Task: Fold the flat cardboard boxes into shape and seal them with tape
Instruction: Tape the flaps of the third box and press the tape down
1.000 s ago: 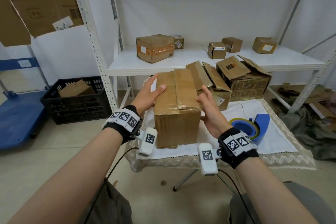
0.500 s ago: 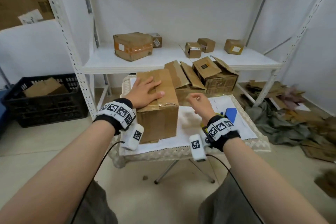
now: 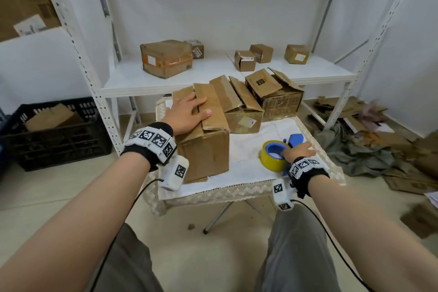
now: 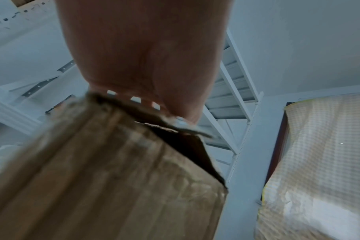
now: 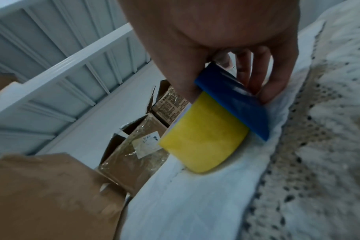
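A folded brown cardboard box (image 3: pixel 206 149) stands on the left of the small table, its top flaps closed with a seam down the middle. My left hand (image 3: pixel 189 111) lies flat on those flaps with fingers spread; in the left wrist view the palm (image 4: pixel 144 56) presses on the box's top edge (image 4: pixel 113 170). A blue tape dispenser (image 3: pixel 295 138) with a yellow tape roll (image 3: pixel 272 161) sits on the table's right side. My right hand (image 3: pixel 297 149) grips it: the thumb (image 5: pixel 185 87) is on one side of the blue body (image 5: pixel 232 100), the fingers (image 5: pixel 265 87) on the other, above the roll (image 5: pixel 203 141).
Two open-flapped boxes (image 3: pixel 241 111) (image 3: pixel 277 95) stand behind on the lace-covered table (image 3: pixel 237 189). The white shelf (image 3: pixel 213 73) holds several small boxes. A black crate (image 3: pixel 54 130) sits on the floor left. Flattened cardboard and grey cloth (image 3: pixel 367 152) lie on the floor right.
My right hand left the box's side and moved right and down onto the tape dispenser. My left hand slid from the box's side onto its top.
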Motion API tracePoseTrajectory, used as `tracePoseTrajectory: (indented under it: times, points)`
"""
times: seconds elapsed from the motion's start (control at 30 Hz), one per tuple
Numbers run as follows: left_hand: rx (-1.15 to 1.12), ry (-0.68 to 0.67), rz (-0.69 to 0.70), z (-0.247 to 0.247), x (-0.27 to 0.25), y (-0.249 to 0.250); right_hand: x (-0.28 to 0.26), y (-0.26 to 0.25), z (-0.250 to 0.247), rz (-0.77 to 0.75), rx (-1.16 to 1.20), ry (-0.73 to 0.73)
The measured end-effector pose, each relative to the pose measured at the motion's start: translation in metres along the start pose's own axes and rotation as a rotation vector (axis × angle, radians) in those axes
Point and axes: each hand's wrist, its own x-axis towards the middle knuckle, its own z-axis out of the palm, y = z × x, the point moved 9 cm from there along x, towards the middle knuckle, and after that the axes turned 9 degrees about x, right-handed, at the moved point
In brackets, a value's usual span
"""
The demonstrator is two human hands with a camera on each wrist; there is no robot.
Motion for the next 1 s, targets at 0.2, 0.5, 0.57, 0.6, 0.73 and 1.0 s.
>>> tracePoseTrajectory:
  times: [0.2,0.5,0.57,0.6,0.73,1.0]
  points:
    - [-0.039,0.025,0.049,-0.010,-0.012,0.013,-0.002,-0.005,-0.007,-0.037,0.026,0.033]
    - [-0.149,0.135,0.121,-0.035,-0.031,0.037,-0.022,-0.063,-0.017,-0.269,0.588,0.018]
    - [-0.212,0.152,0.149,-0.041,-0.036,0.044,-0.036,-0.088,-0.018,-0.309,0.749,-0.039]
    - [-0.232,0.158,0.157,-0.043,-0.038,0.047,-0.045,-0.100,-0.018,-0.333,0.806,-0.073]
    - [-0.190,0.190,0.168,-0.046,-0.041,0.056,-0.080,-0.143,-0.021,-0.489,0.851,-0.167]
    - [-0.336,0.230,0.139,-0.055,-0.045,0.077,-0.140,-0.185,-0.012,-0.673,0.915,-0.298]
